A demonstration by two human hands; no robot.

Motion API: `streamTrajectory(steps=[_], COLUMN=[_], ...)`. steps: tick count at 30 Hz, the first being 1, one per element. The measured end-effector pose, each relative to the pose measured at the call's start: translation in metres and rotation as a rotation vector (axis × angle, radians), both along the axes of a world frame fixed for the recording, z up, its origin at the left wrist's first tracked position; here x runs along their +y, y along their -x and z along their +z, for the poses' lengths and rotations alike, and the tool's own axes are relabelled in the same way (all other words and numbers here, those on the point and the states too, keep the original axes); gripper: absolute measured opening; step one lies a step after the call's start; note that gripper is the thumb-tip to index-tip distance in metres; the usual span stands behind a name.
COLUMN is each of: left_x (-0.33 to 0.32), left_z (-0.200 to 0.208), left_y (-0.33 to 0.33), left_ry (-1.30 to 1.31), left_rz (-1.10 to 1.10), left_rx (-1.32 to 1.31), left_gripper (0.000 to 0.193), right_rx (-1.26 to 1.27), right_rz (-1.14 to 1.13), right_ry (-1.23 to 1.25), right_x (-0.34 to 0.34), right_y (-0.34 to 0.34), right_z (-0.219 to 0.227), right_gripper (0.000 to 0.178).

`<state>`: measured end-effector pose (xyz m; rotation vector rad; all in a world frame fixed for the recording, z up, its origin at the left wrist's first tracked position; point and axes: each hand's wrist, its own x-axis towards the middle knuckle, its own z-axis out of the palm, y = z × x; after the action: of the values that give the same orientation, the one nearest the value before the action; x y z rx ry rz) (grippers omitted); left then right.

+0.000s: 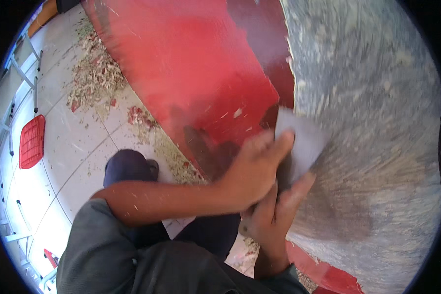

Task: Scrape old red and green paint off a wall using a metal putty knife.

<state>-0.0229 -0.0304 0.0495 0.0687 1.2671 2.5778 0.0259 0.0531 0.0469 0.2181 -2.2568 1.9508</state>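
Observation:
My left hand (252, 169) is closed on a flat grey scraper blade (303, 142), its thumb pressed along the blade's near face. Just below, my right hand (279, 208) grips the blade's lower end, its fingers slanting up towards it. What the palms hide of the blade cannot be seen, and motion blurs its far edge. The blade lies against a large curved grey surface (362, 73), streaked and mottled with pale patches. To its left runs a smooth red sheet (181, 54), with a darker red strip (264, 36) along the ragged border between them.
Pale and reddish shavings (98, 73) are heaped on the tiled floor (68, 161) beside the red sheet. A red plastic stool seat or lid (32, 142) is at the left, near metal-legged frames (22, 73). My shoe (130, 169) rests close to the sheet's edge.

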Motion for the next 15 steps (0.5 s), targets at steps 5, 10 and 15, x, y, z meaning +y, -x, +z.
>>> streamTrajectory(steps=[5,10,15], left_x=[0.002,0.026,0.035], left_z=[-0.004,-0.037,-0.039], left_y=[-0.017,-0.021,-0.017], left_ry=[-0.044,-0.107,-0.171], left_rz=[-0.208,-0.151,-0.099], left_rx=[-0.032,0.018,0.045], left_gripper=[0.036,0.036,0.036], right_rx=[-0.185,-0.136,-0.038], right_rz=[-0.097,-0.163,-0.13], right_ry=[0.008,-0.095,-0.231], right_x=[0.008,0.025,0.021], right_y=[-0.032,-0.041,-0.025], right_z=[-0.004,-0.029,-0.01], right_gripper=[0.035,0.034,0.033])
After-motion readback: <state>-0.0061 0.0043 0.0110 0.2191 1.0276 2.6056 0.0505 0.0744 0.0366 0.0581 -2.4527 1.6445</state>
